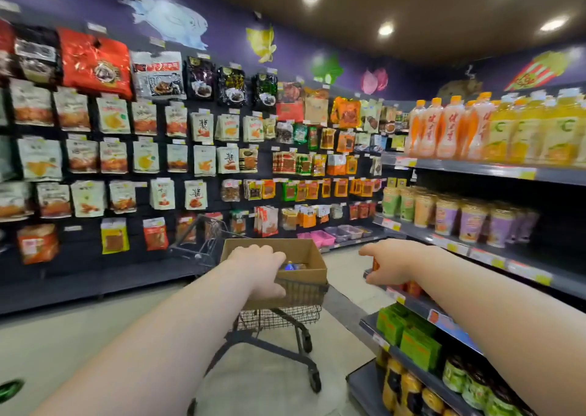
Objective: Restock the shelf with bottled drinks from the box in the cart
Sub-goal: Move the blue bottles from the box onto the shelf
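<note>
A cardboard box (312,258) sits in the basket of a dark wire cart (285,315) in the aisle ahead. My left hand (257,268) reaches over the box's near rim, fingers curled down inside and thumb outside the wall. A blue-capped bottle (289,266) shows just beside its fingertips; whether it is held is hidden. My right hand (391,262) grips a small orange bottled drink (375,263) at the front end of a low shelf (418,308) on the right. More orange bottles (412,287) stand there behind my wrist.
The right shelving holds orange and yellow juice bottles (475,130) on top, cups (459,216) below, then green cartons (412,336) and jars (409,390). A wall of hanging snack packs (158,155) lines the left. Pale floor (63,336) lies between.
</note>
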